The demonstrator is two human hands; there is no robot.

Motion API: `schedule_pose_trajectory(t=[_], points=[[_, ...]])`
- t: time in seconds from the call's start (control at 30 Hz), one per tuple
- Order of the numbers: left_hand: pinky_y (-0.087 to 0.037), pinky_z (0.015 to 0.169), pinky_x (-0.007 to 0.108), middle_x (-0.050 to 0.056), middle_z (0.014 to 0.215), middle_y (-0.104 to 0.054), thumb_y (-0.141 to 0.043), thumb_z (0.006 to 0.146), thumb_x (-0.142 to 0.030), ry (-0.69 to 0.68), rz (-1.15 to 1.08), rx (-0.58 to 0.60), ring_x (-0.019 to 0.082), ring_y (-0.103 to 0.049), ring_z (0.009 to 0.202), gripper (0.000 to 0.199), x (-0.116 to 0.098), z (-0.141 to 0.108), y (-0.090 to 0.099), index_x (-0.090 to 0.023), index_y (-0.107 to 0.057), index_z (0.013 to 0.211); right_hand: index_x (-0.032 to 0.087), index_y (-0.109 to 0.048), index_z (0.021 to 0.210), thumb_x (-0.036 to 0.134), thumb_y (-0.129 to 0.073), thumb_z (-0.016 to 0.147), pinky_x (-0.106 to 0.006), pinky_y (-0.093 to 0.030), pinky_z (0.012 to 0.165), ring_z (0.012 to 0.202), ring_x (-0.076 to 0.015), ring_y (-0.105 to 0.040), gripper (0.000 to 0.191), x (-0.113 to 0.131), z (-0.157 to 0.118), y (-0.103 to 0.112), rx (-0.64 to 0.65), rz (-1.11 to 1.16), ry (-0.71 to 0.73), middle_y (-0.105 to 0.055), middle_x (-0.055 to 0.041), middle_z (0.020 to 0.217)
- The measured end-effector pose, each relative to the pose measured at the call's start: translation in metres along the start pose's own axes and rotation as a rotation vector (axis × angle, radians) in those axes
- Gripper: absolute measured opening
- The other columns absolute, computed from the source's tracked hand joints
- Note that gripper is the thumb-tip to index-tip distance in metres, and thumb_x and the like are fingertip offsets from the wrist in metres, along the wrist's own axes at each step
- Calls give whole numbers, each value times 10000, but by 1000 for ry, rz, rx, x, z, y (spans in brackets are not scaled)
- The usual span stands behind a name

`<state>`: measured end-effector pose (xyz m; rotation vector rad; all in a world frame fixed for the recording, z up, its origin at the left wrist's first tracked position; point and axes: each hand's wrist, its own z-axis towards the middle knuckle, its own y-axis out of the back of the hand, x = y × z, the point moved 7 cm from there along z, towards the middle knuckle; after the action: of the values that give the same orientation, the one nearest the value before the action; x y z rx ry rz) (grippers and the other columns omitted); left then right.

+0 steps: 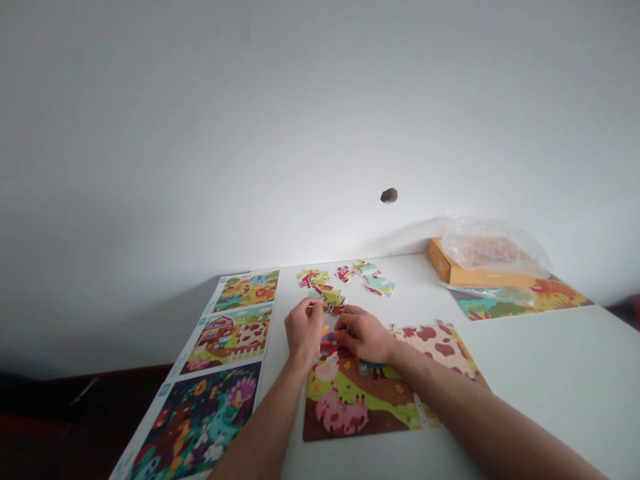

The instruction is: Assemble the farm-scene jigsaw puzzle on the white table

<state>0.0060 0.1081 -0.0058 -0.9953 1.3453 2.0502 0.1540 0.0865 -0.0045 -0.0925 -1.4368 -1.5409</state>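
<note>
A partly assembled farm puzzle (355, 400) lies on the white table, showing a pink pig, a hen and part of a brown-spotted cow. At its upper left edge is my left hand (305, 328), fingers bent and closed; what they pinch, if anything, is too small to make out. My right hand (364, 335) rests over the puzzle's upper part with its fingers curled together, and their contents are hidden. Just beyond both hands sit loose green and red pieces (333, 300). Farther back are more loose pieces (381, 285), some pale green, some with red barn parts.
Picture sheets line the left side: a lion scene (250, 291), a farm scene (230, 339) and a dark night scene (200, 423). At the back right, an orange box (470, 275) under a clear plastic bag (500, 248) stands on another colourful puzzle (555, 297). A wall borders the table.
</note>
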Motion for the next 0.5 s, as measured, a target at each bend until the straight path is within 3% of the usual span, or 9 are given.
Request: schedule_pose_trajectory(t=[0.17, 0.5], points=[[-421, 657, 220, 19, 779, -740, -482, 805, -273, 13, 156, 21, 169, -660, 729, 236, 1, -1, 0, -237, -714, 821, 193, -638, 840, 340, -632, 862, -253, -422, 736, 846, -158, -550, 149, 0, 0, -3, 26, -25, 12, -586, -33, 894], [-353, 594, 248, 26, 771, -736, -468, 840, -307, 26, 372, 16, 196, -645, 716, 244, -6, -4, 4, -271, -709, 848, 208, -635, 902, 387, -702, 802, -265, -419, 737, 890, -184, -557, 216, 0, 0, -5, 49, -104, 30, -597, -34, 933]])
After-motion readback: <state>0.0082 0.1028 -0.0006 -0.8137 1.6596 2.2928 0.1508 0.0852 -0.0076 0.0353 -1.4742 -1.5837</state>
